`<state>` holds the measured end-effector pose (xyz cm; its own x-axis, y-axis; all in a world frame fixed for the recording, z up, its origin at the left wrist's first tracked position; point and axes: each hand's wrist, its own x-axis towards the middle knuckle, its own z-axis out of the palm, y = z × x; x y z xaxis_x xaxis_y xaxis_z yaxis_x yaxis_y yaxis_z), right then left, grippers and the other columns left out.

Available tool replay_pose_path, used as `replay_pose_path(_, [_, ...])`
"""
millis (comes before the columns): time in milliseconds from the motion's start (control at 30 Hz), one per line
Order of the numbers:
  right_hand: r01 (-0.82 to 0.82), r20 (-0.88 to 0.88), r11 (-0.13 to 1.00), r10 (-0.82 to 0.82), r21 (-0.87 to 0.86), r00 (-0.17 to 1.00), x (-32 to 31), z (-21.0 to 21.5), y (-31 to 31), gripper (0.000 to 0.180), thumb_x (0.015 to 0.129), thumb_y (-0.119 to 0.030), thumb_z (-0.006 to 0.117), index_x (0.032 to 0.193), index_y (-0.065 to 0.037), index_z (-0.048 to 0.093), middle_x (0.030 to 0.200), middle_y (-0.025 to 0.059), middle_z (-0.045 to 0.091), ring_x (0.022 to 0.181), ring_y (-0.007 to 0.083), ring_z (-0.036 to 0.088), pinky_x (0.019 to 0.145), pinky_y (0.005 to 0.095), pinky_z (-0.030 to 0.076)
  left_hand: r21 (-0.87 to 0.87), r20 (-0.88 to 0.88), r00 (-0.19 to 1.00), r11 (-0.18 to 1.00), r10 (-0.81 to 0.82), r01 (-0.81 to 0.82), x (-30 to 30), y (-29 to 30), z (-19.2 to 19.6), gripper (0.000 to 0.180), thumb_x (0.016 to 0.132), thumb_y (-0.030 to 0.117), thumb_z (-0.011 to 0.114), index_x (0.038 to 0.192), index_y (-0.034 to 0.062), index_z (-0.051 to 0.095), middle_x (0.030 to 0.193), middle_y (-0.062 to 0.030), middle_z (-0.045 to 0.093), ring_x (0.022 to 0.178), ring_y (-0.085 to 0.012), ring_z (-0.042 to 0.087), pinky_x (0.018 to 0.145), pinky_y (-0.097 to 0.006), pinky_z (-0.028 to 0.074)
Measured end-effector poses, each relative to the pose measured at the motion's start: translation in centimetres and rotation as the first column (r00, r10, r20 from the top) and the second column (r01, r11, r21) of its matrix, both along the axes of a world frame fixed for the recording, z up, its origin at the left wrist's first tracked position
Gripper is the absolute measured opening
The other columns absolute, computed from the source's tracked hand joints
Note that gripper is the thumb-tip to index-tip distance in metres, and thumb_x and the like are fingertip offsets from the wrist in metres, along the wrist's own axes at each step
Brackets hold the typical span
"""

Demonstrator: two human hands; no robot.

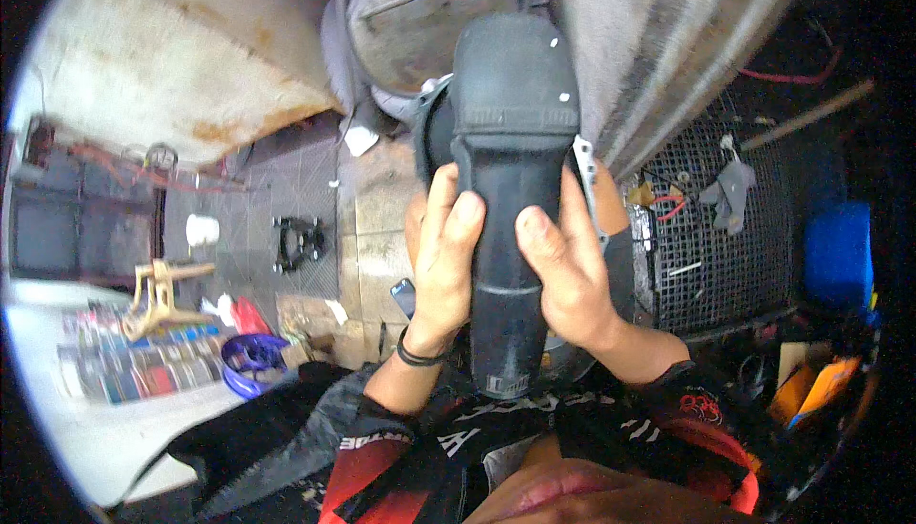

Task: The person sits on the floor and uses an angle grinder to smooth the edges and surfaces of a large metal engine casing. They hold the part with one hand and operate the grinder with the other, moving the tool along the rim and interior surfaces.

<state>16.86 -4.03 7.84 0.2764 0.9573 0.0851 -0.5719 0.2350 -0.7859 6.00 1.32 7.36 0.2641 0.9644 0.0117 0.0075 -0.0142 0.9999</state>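
Black plastic fills the middle of the view: a large power tool (pixel 508 190), its long handle pointing down toward the person's chest and its broad body rising away from them. Nearest the camera, a red and black printed shirt (pixel 401 448) covers the lower edge. Just above it both forearms come up and meet around the tool's handle. The left hand (pixel 441 257) wraps the handle from the left side, fingers closed against it and thumb laid on the front face; a black band (pixel 420 356) circles that wrist. The right hand (pixel 565 266) grips the same handle from the right, thumb pressed on the front beside the other thumb (the two thumbs are near but apart). Both hands are closed firmly on the tool, which is held up in the air in front of the chest, clear of the floor.

Beyond the hands, a phone (pixel 404 297) lies on the tiled floor (pixel 367 238) just left of the left wrist. Further left sit a blue bowl-like ring (pixel 250 362), a pale wooden stool (pixel 160 297) and a white cup (pixel 201 230). On the right stands a black wire mesh cage (pixel 725 266), with a blue container (pixel 838 252) beyond it. Farthest off, a round grey metal drum (pixel 410 18) sits behind the tool's head.
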Motion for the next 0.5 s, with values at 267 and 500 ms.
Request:
replay_pose_path(267, [-0.297, 0.212, 0.955, 0.29, 0.003, 0.933, -0.6, 0.5, 2.3, 0.051, 0.097, -0.022, 0.054, 0.134, 0.004, 0.032, 0.122, 0.01, 0.05, 0.112, 0.0153, 0.047, 0.098, 0.0302, 0.037, -0.151, 0.324, 0.924, 0.975, 0.204, -0.162, -1.4, -2.2, -0.5, 0.05, 0.1, 0.038, 0.039, 0.135, 0.0013, 0.04, 0.123, -0.0103, 0.053, 0.109, -0.0187, 0.053, 0.096, -0.032, 0.041])
replay_pose_path(500, [-0.337, 0.253, 0.925, 0.373, -0.173, 0.893, 0.3, 1.8, 1.5, 0.049, 0.096, -0.019, 0.054, 0.135, 0.004, 0.036, 0.123, 0.01, 0.051, 0.112, 0.0145, 0.048, 0.097, 0.0284, 0.038, 0.177, 0.149, 0.975, 0.965, 0.167, -0.193, -1.8, -2.3, -1.9, 0.046, 0.098, 0.034, 0.045, 0.125, -0.0034, 0.042, 0.117, -0.0116, 0.048, 0.104, -0.0202, 0.048, 0.093, -0.033, 0.038])
